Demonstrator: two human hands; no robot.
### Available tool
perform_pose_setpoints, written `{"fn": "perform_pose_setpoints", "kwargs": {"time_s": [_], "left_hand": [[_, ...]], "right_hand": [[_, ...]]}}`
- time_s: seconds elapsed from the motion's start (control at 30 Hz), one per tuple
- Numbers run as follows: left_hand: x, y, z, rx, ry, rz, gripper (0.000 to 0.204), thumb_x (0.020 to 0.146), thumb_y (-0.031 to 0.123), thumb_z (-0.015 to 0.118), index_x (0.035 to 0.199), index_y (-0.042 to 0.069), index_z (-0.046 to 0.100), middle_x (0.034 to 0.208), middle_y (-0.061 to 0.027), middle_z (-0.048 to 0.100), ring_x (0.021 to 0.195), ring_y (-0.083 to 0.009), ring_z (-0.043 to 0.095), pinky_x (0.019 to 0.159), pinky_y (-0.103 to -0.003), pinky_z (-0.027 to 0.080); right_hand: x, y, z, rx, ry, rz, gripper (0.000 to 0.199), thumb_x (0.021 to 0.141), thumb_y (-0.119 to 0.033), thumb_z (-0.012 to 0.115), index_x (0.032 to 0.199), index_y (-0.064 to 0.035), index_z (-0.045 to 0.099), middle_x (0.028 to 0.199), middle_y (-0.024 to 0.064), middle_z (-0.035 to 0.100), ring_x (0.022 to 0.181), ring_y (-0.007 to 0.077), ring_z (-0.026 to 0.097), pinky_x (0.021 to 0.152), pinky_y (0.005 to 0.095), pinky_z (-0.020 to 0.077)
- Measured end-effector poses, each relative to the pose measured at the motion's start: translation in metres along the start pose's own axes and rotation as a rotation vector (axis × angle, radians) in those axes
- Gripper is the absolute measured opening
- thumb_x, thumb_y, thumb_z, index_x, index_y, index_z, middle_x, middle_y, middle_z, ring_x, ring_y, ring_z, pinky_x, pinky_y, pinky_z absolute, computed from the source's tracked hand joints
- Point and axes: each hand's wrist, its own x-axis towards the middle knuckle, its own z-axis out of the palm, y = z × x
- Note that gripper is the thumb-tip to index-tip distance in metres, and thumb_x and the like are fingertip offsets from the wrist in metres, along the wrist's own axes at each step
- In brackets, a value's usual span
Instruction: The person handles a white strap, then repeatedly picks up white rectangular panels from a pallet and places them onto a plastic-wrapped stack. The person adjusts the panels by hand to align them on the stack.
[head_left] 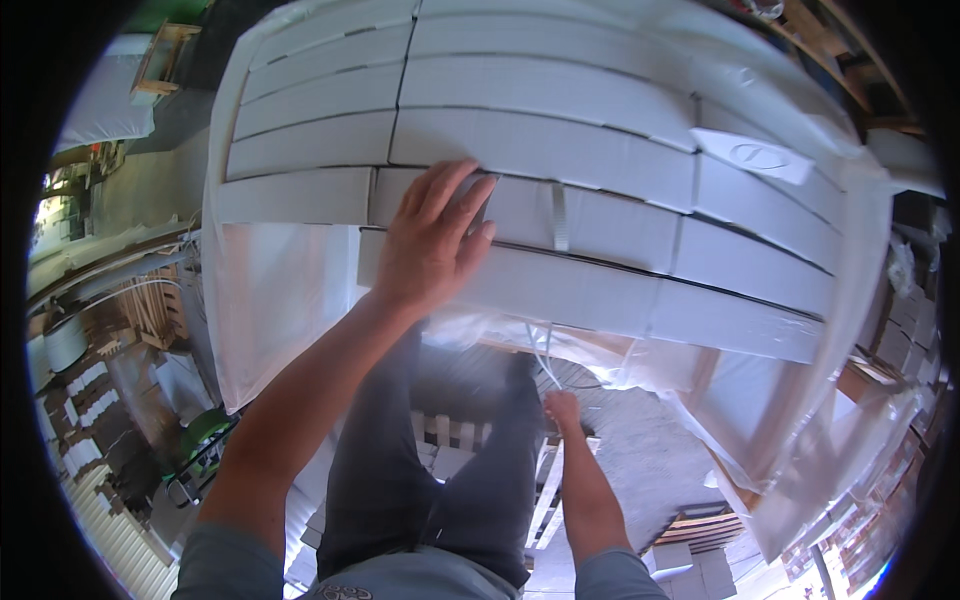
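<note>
A stack of flat white cardboard boxes (pixel 550 135) fills the upper middle, laid in rows. My left hand (pixel 432 240) rests on the near boxes with its fingers stretched out, holding nothing. Lower down and to the right, my right hand (pixel 563 408) is closed in a fist on a white strap (pixel 543 358). The strap runs up from the fist in two strands to the lower edge of the stack. A short strip of band (pixel 560 215) lies across one of the near boxes, right of my left hand.
Clear plastic film (pixel 285 300) hangs around the stack's sides. A white label sheet (pixel 752 155) lies on the boxes at the right. Wooden slats (pixel 700 528) lie on the floor at lower right. Something green (pixel 205 430) stands at the left.
</note>
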Motion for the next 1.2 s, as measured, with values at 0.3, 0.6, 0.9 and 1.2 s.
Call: {"fn": "perform_pose_setpoints", "kwargs": {"time_s": [0.3, 0.6, 0.9, 1.2], "left_hand": [[-0.004, -0.012, 0.007, 0.019, -0.039, 0.066, 0.040, 0.083, 0.010, 0.064, 0.122, 0.003, 0.058, 0.128, -0.0140, 0.051, 0.114, -0.0337, 0.052, 0.094, -0.042, 0.045], [-0.003, -0.004, 0.003, 0.065, -0.112, 0.047, 0.039, 0.089, 0.008, 0.053, 0.126, -0.002, 0.057, 0.132, -0.0174, 0.051, 0.119, -0.0301, 0.051, 0.101, -0.037, 0.039], [-0.006, 0.004, 0.009, 0.110, -0.064, 0.032, 0.039, 0.085, 0.005, 0.058, 0.124, 0.002, 0.059, 0.128, -0.0138, 0.053, 0.114, -0.0292, 0.054, 0.096, -0.036, 0.044], [-0.008, 0.003, 0.011, 0.095, -0.041, 0.002, 0.039, 0.086, 0.008, 0.060, 0.125, 0.005, 0.058, 0.129, -0.0106, 0.052, 0.114, -0.0295, 0.052, 0.095, -0.037, 0.043]], "right_hand": [[0.168, -0.033, -0.003, -0.142, 0.160, 0.126, 0.034, 0.086, -0.030, 0.059, 0.097, 0.0006, 0.068, 0.082, 0.0100, 0.069, 0.067, 0.0207, 0.066, 0.061, 0.0295, 0.0506], [0.192, -0.034, 0.012, -0.014, 0.158, 0.214, 0.033, 0.087, -0.028, 0.058, 0.098, 0.0014, 0.067, 0.082, 0.0113, 0.068, 0.068, 0.0215, 0.066, 0.062, 0.0302, 0.0505], [0.197, -0.029, 0.034, 0.259, 0.108, 0.210, 0.032, 0.088, -0.026, 0.056, 0.099, 0.0023, 0.067, 0.083, 0.0127, 0.068, 0.069, 0.0222, 0.066, 0.063, 0.0308, 0.0505], [0.135, -0.068, 0.049, 1.038, -0.237, 0.129, 0.031, 0.089, -0.024, 0.054, 0.100, 0.0031, 0.066, 0.083, 0.0141, 0.068, 0.070, 0.0229, 0.066, 0.064, 0.0315, 0.0504]]}}
